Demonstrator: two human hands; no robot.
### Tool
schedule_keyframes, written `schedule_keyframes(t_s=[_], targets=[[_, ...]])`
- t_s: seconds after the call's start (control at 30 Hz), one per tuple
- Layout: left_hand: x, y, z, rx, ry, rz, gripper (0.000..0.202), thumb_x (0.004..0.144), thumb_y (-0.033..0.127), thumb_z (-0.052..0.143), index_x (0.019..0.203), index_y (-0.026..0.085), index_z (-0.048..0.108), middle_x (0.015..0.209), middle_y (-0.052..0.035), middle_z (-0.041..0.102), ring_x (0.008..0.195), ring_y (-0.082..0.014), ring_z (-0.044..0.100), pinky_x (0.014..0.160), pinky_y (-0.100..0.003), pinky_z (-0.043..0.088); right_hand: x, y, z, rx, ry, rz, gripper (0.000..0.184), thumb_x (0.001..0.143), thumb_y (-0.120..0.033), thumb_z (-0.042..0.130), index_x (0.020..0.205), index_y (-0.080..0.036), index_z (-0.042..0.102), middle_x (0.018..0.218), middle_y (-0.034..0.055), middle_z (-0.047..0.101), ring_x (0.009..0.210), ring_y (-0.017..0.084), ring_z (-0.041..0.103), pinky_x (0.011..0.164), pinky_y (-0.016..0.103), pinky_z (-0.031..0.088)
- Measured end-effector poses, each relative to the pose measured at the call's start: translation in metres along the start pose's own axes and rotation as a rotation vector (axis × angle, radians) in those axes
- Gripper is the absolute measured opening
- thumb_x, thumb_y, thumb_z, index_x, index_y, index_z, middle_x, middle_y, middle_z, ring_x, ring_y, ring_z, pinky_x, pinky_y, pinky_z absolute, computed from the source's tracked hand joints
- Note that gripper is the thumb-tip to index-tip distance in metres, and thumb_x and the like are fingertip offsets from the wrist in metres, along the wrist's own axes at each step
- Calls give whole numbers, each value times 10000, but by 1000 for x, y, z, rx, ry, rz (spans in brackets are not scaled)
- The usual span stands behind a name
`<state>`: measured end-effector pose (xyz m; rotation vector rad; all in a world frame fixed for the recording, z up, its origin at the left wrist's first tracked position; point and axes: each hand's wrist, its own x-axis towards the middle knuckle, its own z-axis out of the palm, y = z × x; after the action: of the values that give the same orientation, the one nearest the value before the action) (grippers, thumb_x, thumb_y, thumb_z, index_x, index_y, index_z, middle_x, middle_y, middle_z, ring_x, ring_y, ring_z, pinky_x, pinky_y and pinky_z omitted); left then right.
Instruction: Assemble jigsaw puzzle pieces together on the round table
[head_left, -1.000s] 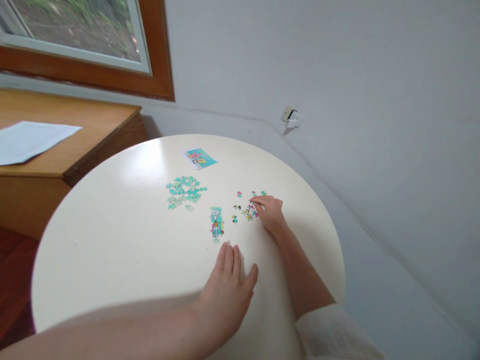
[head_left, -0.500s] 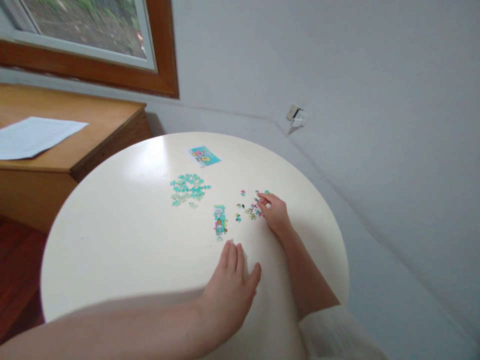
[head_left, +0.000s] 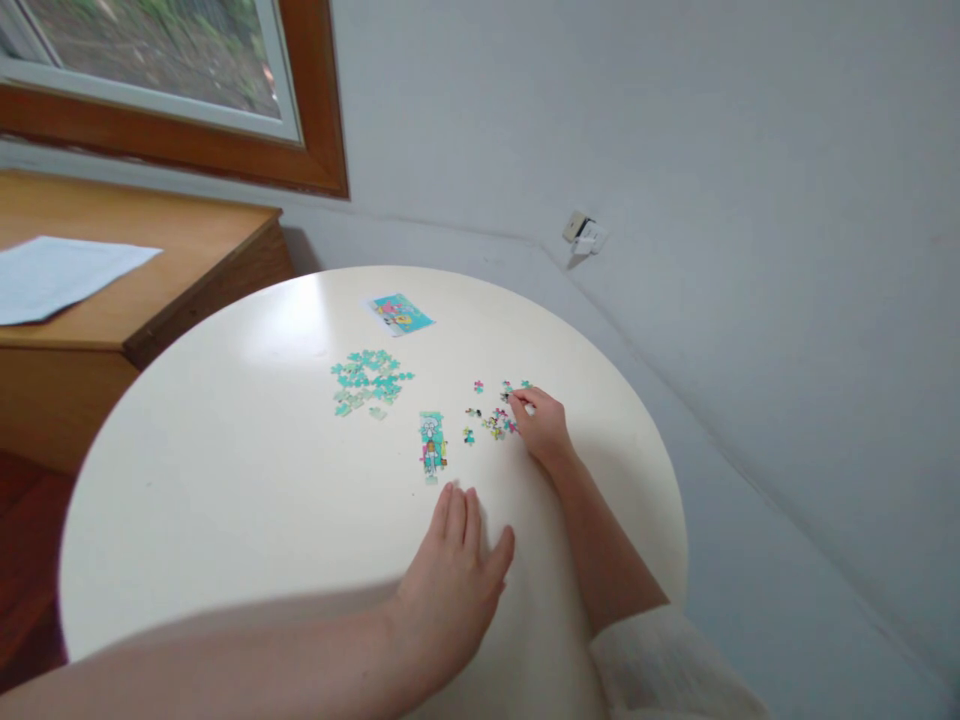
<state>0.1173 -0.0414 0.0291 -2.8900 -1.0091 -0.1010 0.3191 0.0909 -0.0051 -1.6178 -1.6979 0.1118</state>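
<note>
My left hand [head_left: 454,590] lies on the table with its fingers stretched out and the thumb apart, holding nothing. Just beyond its fingertips is a joined strip of jigsaw puzzle [head_left: 432,447] showing a cartoon figure. My right hand [head_left: 543,425] is at the right-hand group of loose puzzle pieces [head_left: 495,424], thumb and index finger pinched on a small dark puzzle piece [head_left: 506,397]. The hand covers part of that group. Farther left lies a heap of mostly turquoise puzzle pieces [head_left: 369,380].
A colourful picture card [head_left: 401,313] lies near the far edge of the round white table [head_left: 225,480]. Left of the table stands a wooden cabinet [head_left: 210,260] with a white paper sheet [head_left: 67,275] on top. A plug [head_left: 589,237] sits in the wall socket beyond.
My right thumb and index finger have closed together at a puzzle piece. The left hand stays by the joined strip. The whole view has shifted slightly.
</note>
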Motion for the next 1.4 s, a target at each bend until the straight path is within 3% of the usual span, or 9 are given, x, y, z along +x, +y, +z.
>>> schedule_keyframes(t_s=[0.2, 0.5, 0.97, 1.13, 1.4], targets=[[0, -1, 0, 4, 14, 7, 403, 886, 380, 438, 1242, 219, 538, 1245, -197, 559, 1153, -332, 508, 978, -535, 299, -1, -1, 0, 130, 45, 138, 212, 763, -293, 492, 756, -202, 683, 777, 37, 715, 739, 183, 650, 738, 296, 498], [0, 0, -3, 15, -5, 4, 405, 881, 383, 444, 1238, 222, 548, 1238, -217, 558, 1156, -357, 510, 962, -540, 341, 1, -2, 4, 424, 113, 306, 272, 709, -335, 531, 871, -164, 668, 734, 56, 705, 669, 186, 668, 657, 318, 539], [1, 0, -1, 13, 3, 4, 409, 879, 389, 449, 1242, 223, 541, 1241, -201, 562, 1154, -343, 511, 966, -544, 333, 2, 0, 4, 500, 176, 309, 311, 647, -427, 612, 781, -150, 657, 692, 67, 694, 651, 187, 669, 653, 331, 552], [0, 1, 4, 17, 23, 4, 406, 875, 391, 459, 1234, 224, 545, 1238, -197, 565, 1149, -344, 515, 971, -545, 321, 2, 1, 5, 509, 198, 300, 268, 644, -396, 610, 757, -157, 653, 676, 61, 686, 642, 186, 658, 640, 327, 546], [0, -1, 1, 34, 21, 9, 409, 874, 392, 451, 1235, 224, 544, 1229, -202, 571, 1143, -351, 522, 958, -539, 347, 1, 2, 3, 357, 199, 166, 328, 736, -349, 495, 915, -159, 694, 834, 77, 691, 701, 166, 631, 676, 308, 519]])
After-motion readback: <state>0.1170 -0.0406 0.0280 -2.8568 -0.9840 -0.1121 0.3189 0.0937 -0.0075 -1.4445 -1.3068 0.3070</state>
